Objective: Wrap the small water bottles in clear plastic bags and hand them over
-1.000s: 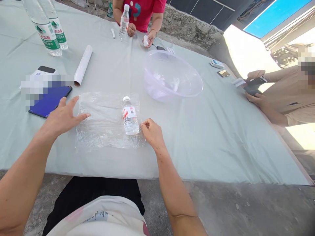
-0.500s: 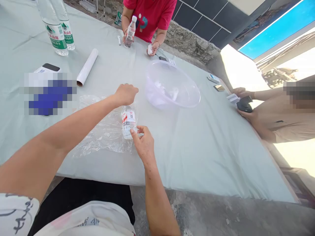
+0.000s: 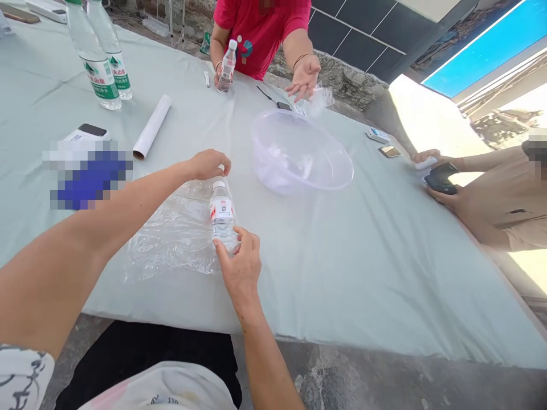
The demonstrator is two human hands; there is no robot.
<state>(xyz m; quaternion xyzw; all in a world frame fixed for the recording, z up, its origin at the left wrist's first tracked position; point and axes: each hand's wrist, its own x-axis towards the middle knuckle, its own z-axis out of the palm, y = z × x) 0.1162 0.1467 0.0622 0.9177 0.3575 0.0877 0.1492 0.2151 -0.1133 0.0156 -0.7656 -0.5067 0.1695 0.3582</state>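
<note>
A small clear water bottle point(image 3: 223, 222) with a white cap and a red-and-white label lies on a sheet of clear plastic film point(image 3: 171, 239), along its right edge. My right hand point(image 3: 241, 262) grips the bottle's lower end, thumb on one side and fingers on the other. Just beyond the cap, my left hand point(image 3: 209, 164) is closed in a pinch at the film's far right corner. The film is wrinkled and spreads out under my left forearm.
A translucent basin point(image 3: 260, 165) stands to the right. On the left are a white roll point(image 3: 151, 128), two large bottles point(image 3: 100, 80) and a blurred blue item point(image 3: 92, 179). Across the table a person point(image 3: 260, 34) holds a bottle; another person point(image 3: 482, 188) sits at the right.
My left hand has drawn back from over the bottle, so its white cap now shows. Across the table, the person's hand has opened and crumpled clear plastic is now beside it.
</note>
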